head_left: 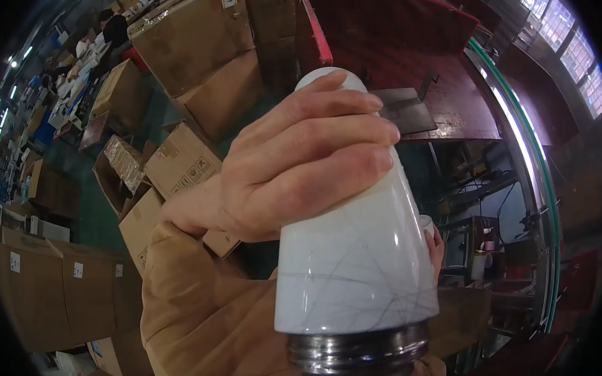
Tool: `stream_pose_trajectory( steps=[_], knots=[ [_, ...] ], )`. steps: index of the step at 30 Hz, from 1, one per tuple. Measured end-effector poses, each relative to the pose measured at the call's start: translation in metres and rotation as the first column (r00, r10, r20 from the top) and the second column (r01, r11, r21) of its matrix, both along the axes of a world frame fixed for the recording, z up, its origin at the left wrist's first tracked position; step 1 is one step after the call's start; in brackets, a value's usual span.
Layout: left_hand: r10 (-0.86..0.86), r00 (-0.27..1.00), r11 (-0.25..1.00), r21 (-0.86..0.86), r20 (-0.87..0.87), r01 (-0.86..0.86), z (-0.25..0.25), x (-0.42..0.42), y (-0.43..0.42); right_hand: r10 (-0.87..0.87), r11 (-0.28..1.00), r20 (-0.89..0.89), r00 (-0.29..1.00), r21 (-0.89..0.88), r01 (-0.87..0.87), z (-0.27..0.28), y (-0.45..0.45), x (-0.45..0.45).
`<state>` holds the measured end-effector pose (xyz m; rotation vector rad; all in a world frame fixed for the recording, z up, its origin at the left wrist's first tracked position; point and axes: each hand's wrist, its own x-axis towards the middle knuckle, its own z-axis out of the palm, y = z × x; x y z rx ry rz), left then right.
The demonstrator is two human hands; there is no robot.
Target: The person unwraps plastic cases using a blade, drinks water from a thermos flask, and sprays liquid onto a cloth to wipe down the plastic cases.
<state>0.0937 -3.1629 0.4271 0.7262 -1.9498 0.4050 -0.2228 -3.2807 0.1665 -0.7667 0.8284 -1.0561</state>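
Observation:
A glossy white bottle [351, 265] fills the middle of the view, its threaded metal neck [357, 354] toward the bottom edge and its narrower end at the top. Thin dark scratch-like lines or hairs cross its white surface. My left hand [309, 161] comes from the left in a tan sleeve, fingers wrapped over the bottle's upper part; the thumb is hidden. Behind the bottle's right side, part of my right hand [436, 251] shows, its fingers against a small white rounded piece [426, 223]. The bottle hides the rest of that hand.
Cardboard boxes [193, 39] stand at the upper left, with more boxes [58, 277] at the lower left. A dark red table [461, 118] with a metal plate [404, 112] lies beyond the bottle. A person [114, 28] in dark clothing is far off at the upper left.

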Motion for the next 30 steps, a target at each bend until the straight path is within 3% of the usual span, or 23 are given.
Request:
stream_pose_trajectory(
  steps=[5,14,19,23,27,30],
  knots=[
    [0.042,0.999,0.993,-0.111,-0.014,-0.043,0.003,-0.007,-0.003,0.026,0.999,0.029,0.999,-0.041,-0.024,-0.001,0.002,-0.005],
    [0.053,0.998,0.998,-0.03,0.027,-0.052,0.005,-0.007,0.002,-0.028,1.0,0.007,1.0,0.014,0.028,0.0,0.012,-0.006],
    [-0.014,0.999,1.0,-0.01,-0.045,0.013,-0.011,-0.006,-0.004,-0.048,0.997,0.029,0.998,0.061,0.046,-0.019,0.011,-0.018],
    [-0.09,0.991,0.996,0.01,-0.101,0.092,-0.027,-0.004,-0.015,0.012,1.0,0.019,1.0,-0.019,-0.012,-0.003,0.011,-0.018],
    [-0.128,0.916,0.991,-0.028,-0.381,0.127,-0.045,-0.017,-0.023,0.013,1.0,-0.034,0.999,-0.026,-0.013,0.006,0.015,-0.022],
    [-0.174,0.919,0.985,-0.06,-0.354,0.163,-0.05,-0.01,-0.026,0.003,1.0,-0.057,0.998,-0.023,-0.005,0.009,0.017,-0.022]
  ],
)
